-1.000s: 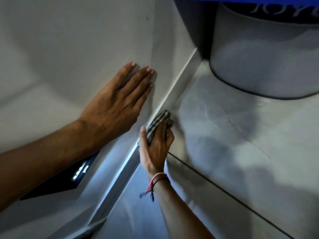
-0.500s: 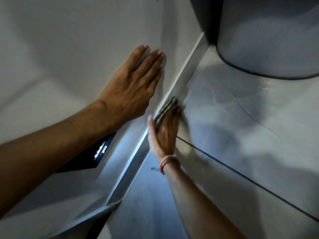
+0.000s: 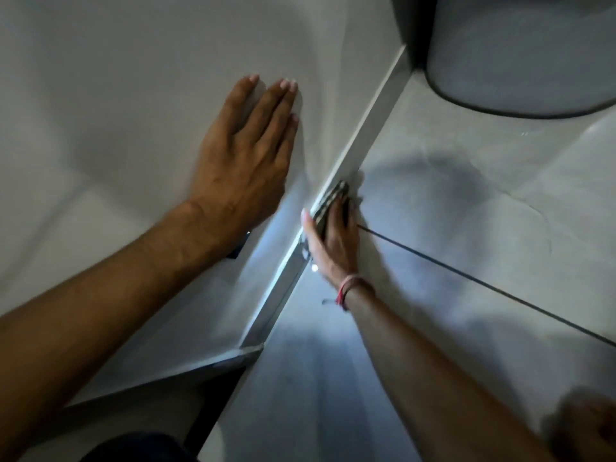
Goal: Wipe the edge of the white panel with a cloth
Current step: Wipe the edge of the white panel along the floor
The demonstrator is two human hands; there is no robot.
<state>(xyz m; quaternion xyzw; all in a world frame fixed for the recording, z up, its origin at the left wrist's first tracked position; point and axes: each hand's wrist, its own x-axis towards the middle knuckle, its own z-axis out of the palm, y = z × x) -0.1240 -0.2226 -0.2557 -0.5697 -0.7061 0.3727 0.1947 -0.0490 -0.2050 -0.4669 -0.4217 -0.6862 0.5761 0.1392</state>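
The white panel (image 3: 140,105) fills the left half of the head view, and its narrow edge (image 3: 370,121) runs diagonally from upper right to lower middle. My left hand (image 3: 245,155) lies flat on the panel face with fingers together, holding nothing. My right hand (image 3: 333,238) presses a striped grey cloth (image 3: 330,200) against the edge about halfway along it. A red thread band circles my right wrist. Most of the cloth is hidden under my fingers.
A round grey bin (image 3: 520,55) with a dark base stands at the top right, close to the far end of the edge. Pale floor tiles with a dark grout line (image 3: 483,281) lie to the right. A dark patch (image 3: 238,250) peeks out under my left wrist.
My right hand has slid the cloth a little further up the edge. My left hand stays flat on the panel. The camera has shifted, so the bin sits higher in view.
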